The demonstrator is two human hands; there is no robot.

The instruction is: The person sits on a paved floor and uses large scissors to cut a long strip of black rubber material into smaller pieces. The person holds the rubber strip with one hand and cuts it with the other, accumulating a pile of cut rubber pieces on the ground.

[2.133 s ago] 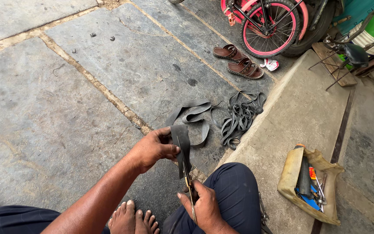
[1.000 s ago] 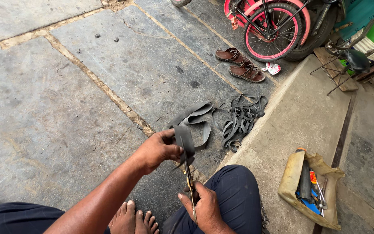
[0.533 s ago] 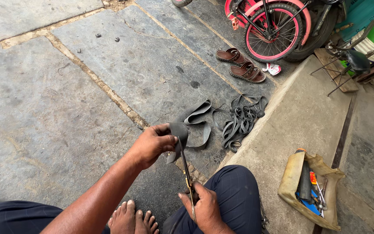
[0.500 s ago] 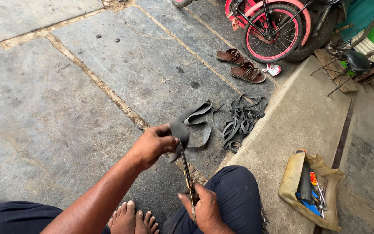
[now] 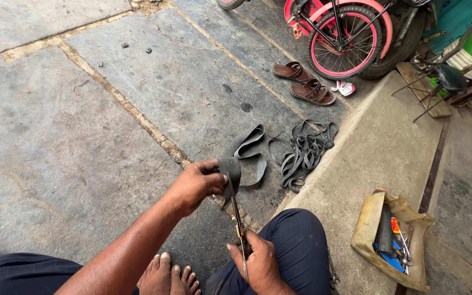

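Observation:
My left hand (image 5: 195, 184) grips a folded piece of black rubber inner tube (image 5: 231, 166), holding it up above the stone floor. My right hand (image 5: 259, 262) is closed on the handles of long scissors (image 5: 237, 218), whose blades point up into the rubber piece at my left hand. A loose strip of the same tube (image 5: 249, 147) trails onto the ground just beyond. My bare feet (image 5: 170, 276) and dark-trousered knee (image 5: 296, 246) lie below the hands.
A pile of thin black rubber strips (image 5: 301, 155) lies beside the raised concrete kerb (image 5: 378, 153). A yellow cut-open container of tools (image 5: 391, 237) sits on the kerb at right. Brown sandals (image 5: 304, 82) and a pink bicycle wheel (image 5: 345, 38) are farther off.
My left hand has turned and drawn the rubber piece slightly nearer, folding it more. The scissors and right hand have stayed almost in the same place.

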